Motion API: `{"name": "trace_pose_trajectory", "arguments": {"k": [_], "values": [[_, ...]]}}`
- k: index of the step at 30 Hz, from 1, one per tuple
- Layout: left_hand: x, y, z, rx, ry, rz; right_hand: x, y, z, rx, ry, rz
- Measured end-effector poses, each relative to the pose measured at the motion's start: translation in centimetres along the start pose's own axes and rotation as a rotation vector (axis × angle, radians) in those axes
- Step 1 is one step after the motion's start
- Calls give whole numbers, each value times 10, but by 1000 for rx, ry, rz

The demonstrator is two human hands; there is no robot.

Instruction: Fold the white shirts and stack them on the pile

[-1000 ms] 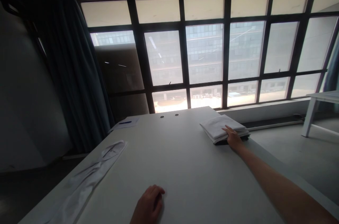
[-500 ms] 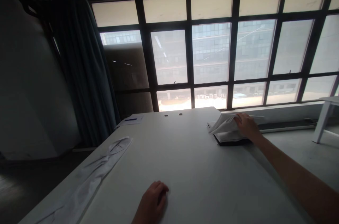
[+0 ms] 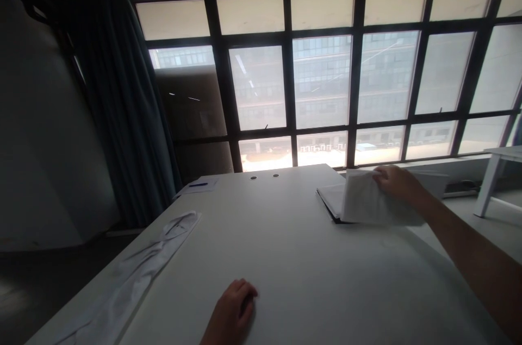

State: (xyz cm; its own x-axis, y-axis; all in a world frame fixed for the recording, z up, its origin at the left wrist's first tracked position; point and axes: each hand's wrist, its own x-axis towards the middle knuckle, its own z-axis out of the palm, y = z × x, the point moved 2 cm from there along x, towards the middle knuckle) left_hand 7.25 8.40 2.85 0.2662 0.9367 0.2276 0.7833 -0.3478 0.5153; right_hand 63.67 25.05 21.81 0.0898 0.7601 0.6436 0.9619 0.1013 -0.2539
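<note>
A right hand (image 3: 398, 182) grips the upper edge of a folded white cloth (image 3: 377, 202) at the far right end of a long white table (image 3: 285, 263), holding it up at a slant so that it stands tilted above a flat black-edged pad (image 3: 331, 199), whose pale top shows to the left of the cloth. The cloth's lower edge appears to lie just above or against the pad, though the view cannot settle whether the two touch. The fingers curl over the cloth's top edge, and the thumb is hidden behind the fabric. Well apart from it, a left hand (image 3: 230, 306) rests at the near edge of the table with its fingers lightly curled, holding nothing. The step in hand appears to be lifting and turning this cloth by one hand alone. The next move looks set to call for a steady hold on that edge, so the folds do not slip, and perhaps for the idle left hand to support the loose side. A long, creased white fabric strip (image 3: 136, 271) lies along the left side of the table, and a sheet of paper (image 3: 199, 186) with a blue pen (image 3: 198, 184) sits at the far left corner. Behind them, a dark curtain (image 3: 126, 111) hangs beside a wide gridded window (image 3: 322, 81), and a small white table (image 3: 495, 168) stands off to the right.
</note>
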Motion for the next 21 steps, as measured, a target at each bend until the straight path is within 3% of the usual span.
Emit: {"name": "trace_pose_trajectory", "arguments": {"k": [3, 5, 10, 13, 16, 21], "values": [[1, 0, 1, 2, -3, -2, 14, -3, 17, -2, 165, 13], [1, 0, 1, 0, -5, -4, 12, -2, 46, -5, 224, 38], [0, 2, 1, -7, -9, -2, -43, -1, 151, -24, 94, 114], [1, 4, 0, -8, -15, -1, -82, -1, 196, -52, 32, 141], [1, 4, -1, -9, -21, -2, -101, 1, 215, -85, 30, 151], [0, 4, 0, -1, -22, 8, -109, -1, 219, -145, 24, 144]]}}
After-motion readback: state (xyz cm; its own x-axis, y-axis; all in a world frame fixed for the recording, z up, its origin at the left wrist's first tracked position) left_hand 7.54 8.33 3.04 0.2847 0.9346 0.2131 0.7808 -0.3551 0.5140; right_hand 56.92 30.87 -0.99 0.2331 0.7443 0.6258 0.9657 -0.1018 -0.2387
